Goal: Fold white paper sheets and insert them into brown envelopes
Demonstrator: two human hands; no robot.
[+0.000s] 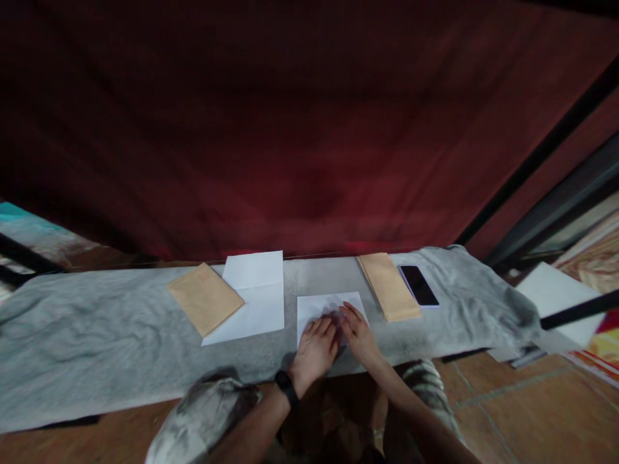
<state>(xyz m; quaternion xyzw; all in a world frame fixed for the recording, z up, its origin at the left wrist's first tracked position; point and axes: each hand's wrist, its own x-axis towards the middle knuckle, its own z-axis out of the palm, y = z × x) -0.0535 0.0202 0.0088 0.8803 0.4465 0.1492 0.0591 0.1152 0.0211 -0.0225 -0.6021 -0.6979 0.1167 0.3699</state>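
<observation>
A folded white sheet of paper [309,308] lies on the grey cloth in front of me. My left hand [318,345], with a black band on its wrist, rests palm down on the sheet's left part, its fingers stretched out. On the right part lies my right hand [356,332], fingers extended and tilted inward toward the left one. Both hands touch the paper, and neither grips it visibly. They hide the sheet's near middle.
Left of me, a brown envelope [203,296] overlaps a creased white sheet [258,290]. To the right lie brown envelopes [389,287] and a dark-screened phone [420,285]. The grey cloth [120,328] covers a narrow bench. Behind it hangs a dark red curtain [300,161].
</observation>
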